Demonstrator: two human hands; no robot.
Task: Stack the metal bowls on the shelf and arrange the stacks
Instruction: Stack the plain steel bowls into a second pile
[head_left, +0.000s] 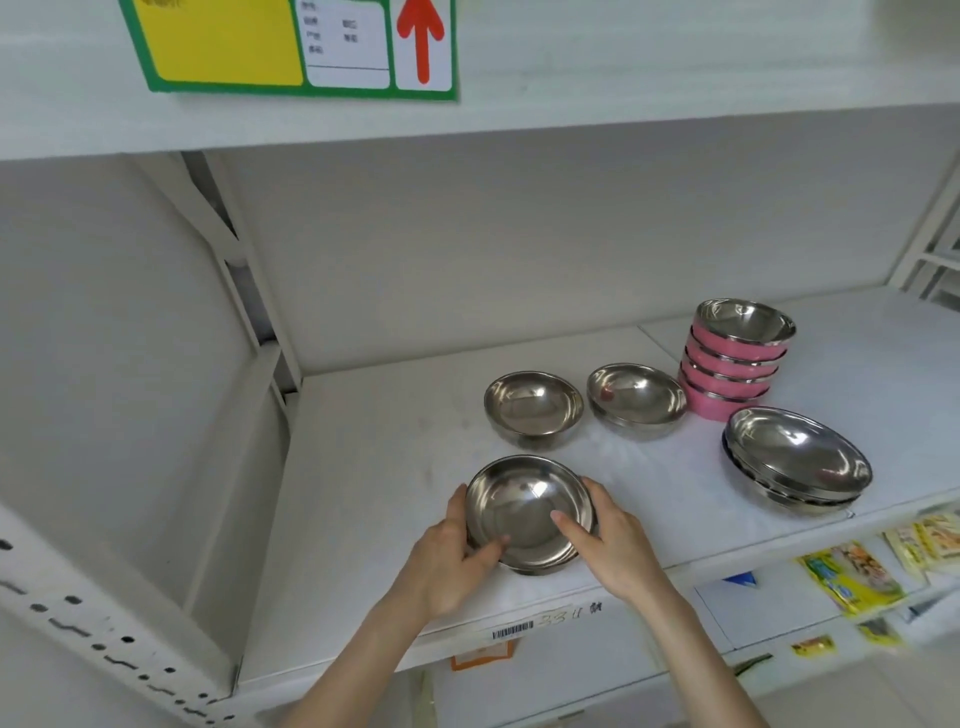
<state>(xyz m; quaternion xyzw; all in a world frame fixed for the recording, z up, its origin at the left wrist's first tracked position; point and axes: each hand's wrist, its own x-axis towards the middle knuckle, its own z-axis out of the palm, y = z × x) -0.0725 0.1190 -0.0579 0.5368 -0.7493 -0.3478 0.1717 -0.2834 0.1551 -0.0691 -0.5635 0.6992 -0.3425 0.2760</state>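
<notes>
A small stack of shallow metal bowls (524, 499) rests near the front of the white shelf (363, 467). My left hand (452, 556) grips its left rim with the thumb inside the top bowl. My right hand (608, 545) holds the right rim, thumb also inside. Behind stand a single metal bowl (533, 408) and a short stack of metal bowls (636, 397). Further right are a stack of pink-sided steel bowls (735, 358) and a stack of wide metal bowls (797, 460).
The upper shelf's front edge carries a green and yellow price sign (291, 44). A slanted shelf bracket (228, 260) runs along the left. Yellow packets (852, 577) lie on the lower shelf at right. A barcode label (511, 630) sits on the shelf lip.
</notes>
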